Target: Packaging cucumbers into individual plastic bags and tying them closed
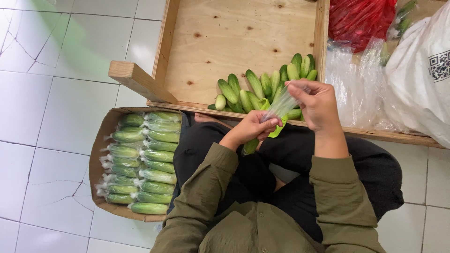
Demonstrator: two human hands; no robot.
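Observation:
My left hand [251, 129] grips a bagged cucumber [251, 145] by its upper part, its lower end pointing down over my lap. My right hand [316, 103] pinches the loose top of the clear plastic bag [282, 106] and pulls it upward, stretched tight between both hands. Just beyond my hands, a pile of loose green cucumbers [262, 89] lies in the near right corner of a shallow wooden tray [225, 37].
A cardboard box [99, 154] at my left holds two rows of bagged cucumbers [143, 161]. Right of the tray lie clear plastic bags [356, 84], a red bag [358, 18] and a white sack [422, 70]. White floor tiles [51, 117] surround everything.

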